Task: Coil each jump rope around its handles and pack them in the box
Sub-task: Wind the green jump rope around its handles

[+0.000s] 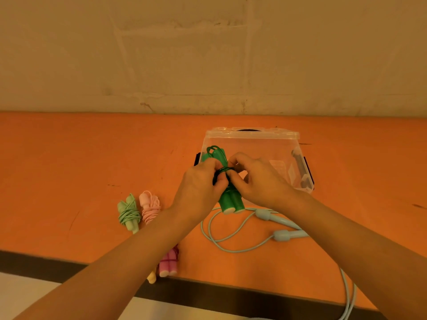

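Note:
Both hands hold a dark green jump rope above the table, in front of the clear plastic box. Its two handles lie side by side with cord wound round their middle. My left hand grips the bundle from the left. The fingers of my right hand pinch the cord at the wrap. A light blue jump rope lies uncoiled on the table below my right arm, and its cord runs off the front edge. The box stands open, and I cannot tell what lies inside it.
Coiled ropes lie on the orange table: a light green one and a pale pink one at the left, and a magenta one and a yellow one near the front edge under my left forearm. A wall stands behind.

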